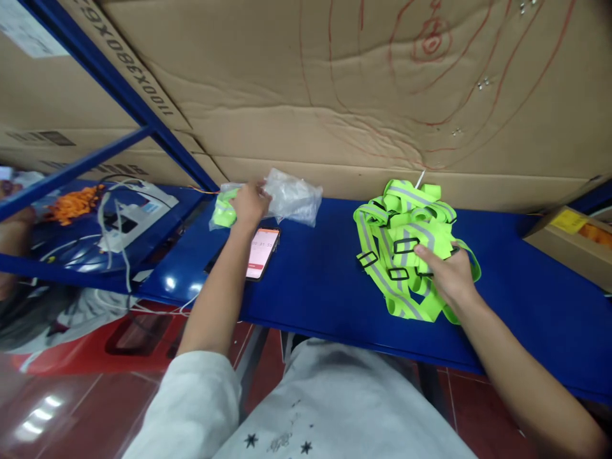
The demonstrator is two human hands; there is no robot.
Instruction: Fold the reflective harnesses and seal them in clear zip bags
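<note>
My right hand (447, 271) is closed on a folded bundle of neon yellow-green reflective strap (414, 239), with the thumb on top near a black buckle. Beneath and around it lies a loose pile of the same straps (401, 299), with grey stripes and several black slide buckles. My left hand (251, 204) reaches to the back of the blue table, its fingers closed at the edge of some crumpled clear plastic bags (294, 197). Beside that hand, a bag with a folded neon strap (224, 207) lies on the table. The left fingertips are partly hidden and slightly blurred.
A phone (262, 254) with a lit timer screen lies by my left forearm. Tall cardboard (268, 83) stands behind the blue table (310, 274). At right is an open carton (574, 245). Past the blue frame (176, 153) are orange material (74, 204), white cables and another person's arm (14, 236).
</note>
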